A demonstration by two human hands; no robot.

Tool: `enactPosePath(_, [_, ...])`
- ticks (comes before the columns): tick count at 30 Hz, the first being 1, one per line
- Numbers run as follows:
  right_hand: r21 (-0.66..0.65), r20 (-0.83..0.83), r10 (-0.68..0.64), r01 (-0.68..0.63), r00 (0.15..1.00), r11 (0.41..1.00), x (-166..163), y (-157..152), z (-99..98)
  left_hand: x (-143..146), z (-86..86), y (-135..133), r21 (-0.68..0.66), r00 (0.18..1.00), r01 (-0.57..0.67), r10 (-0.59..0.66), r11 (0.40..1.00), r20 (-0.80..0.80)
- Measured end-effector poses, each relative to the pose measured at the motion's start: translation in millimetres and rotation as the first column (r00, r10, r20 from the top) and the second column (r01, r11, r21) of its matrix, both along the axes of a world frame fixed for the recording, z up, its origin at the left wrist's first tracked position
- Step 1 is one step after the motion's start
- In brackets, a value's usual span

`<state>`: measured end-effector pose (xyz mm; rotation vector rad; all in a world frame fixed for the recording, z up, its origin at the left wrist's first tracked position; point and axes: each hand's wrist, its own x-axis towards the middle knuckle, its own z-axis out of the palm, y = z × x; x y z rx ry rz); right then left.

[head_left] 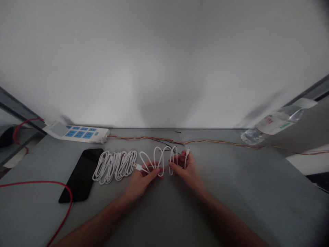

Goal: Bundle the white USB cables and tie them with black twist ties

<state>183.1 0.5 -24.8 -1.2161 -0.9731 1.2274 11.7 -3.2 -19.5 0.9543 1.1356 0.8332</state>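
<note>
Between my two hands a white USB cable (162,155) is spread in loose loops just above the table. My left hand (144,178) pinches the loops on one side, with the USB plug (138,166) sticking out past its fingers. On the other side my right hand (186,168) is closed on more loops, and the small connector end (187,151) points up beside its index finger. A row of coiled white cables (115,166) lies left of my left hand. Several thin black ties (164,141) rest on the table behind the loops.
A black phone (82,175) lies at the left, with a red cord (55,183) across its lower end. Behind it is a white power strip (79,133) with blue sockets. A twisted wire (205,141) runs along the wall. A clear plastic bottle (276,123) lies at the back right.
</note>
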Motion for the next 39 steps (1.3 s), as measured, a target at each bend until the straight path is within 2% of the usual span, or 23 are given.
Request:
enactPosePath(5, [-0.025, -0.065, 0.193, -0.195, 0.979, 0.981, -3, -6, 2.5, -2, 1.9, 1, 0.123, 0.985, 0.171, -0.168, 0.977, -0.034])
enactPosePath(8, [0.000, 0.015, 0.267, -0.268, 0.963, 0.964, -5, -9, 3.6, -1, 12.3, -2, 0.175, 0.971, 0.231, -0.217, 0.957, -0.100])
enactPosePath(10, [0.031, 0.123, 0.282, -0.287, 0.952, 0.957, -5, -9, 2.3, 0, 19.3, -4, 0.169, 0.968, 0.212, -0.183, 0.962, -0.173])
enactPosePath(13, [0.049, 0.203, 0.320, -0.336, 0.926, 0.941, -7, -11, -0.2, 0, 25.9, -7, 0.187, 0.954, 0.246, -0.203, 0.951, -0.222])
enactPosePath(17, [0.076, 0.188, 0.344, -0.363, 0.920, 0.929, -11, -16, 0.2, -1, 29.2, -8, 0.240, 0.910, 0.357, -0.278, 0.903, -0.308])
enactPosePath(21, [0.085, 0.320, 0.351, -0.396, 0.880, 0.914, -13, -22, 3.4, -2, 32.9, -10, 0.317, 0.876, 0.424, -0.296, 0.848, -0.380])
enactPosePath(24, [0.077, 0.381, 0.354, -0.411, 0.854, 0.908, -13, -24, 5.2, -2, 34.1, -11, 0.380, 0.887, 0.402, -0.252, 0.833, -0.386])
enactPosePath(27, [0.096, 0.352, 0.302, -0.355, 0.886, 0.930, -13, -23, 7.8, -4, 29.7, -9, 0.399, 0.898, 0.362, -0.201, 0.842, -0.391])
enactPosePath(30, [0.112, 0.361, 0.210, -0.265, 0.909, 0.958, -10, -23, 12.8, -5, 19.5, -3, 0.309, 0.918, 0.301, -0.187, 0.902, -0.349])
enactPosePath(31, [0.106, 0.379, 0.187, -0.243, 0.906, 0.964, -9, -22, 14.6, -5, 15.7, 0, 0.256, 0.932, 0.244, -0.154, 0.935, -0.327])
enactPosePath(34, [0.080, 0.384, 0.197, -0.245, 0.902, 0.966, -7, -20, 16.5, -5, 7.2, 6, 0.164, 0.966, 0.133, -0.090, 0.977, -0.244])
enactPosePath(36, [0.079, 0.323, 0.246, -0.285, 0.914, 0.955, -8, -18, 14.1, -4, 6.3, 7, 0.189, 0.976, 0.097, -0.056, 0.977, -0.210])
enactPosePath(39, [0.011, 0.177, 0.317, -0.324, 0.932, 0.946, -11, -15, 8.0, -4, 10.7, 4, 0.346, 0.967, 0.125, -0.037, 0.930, -0.252])
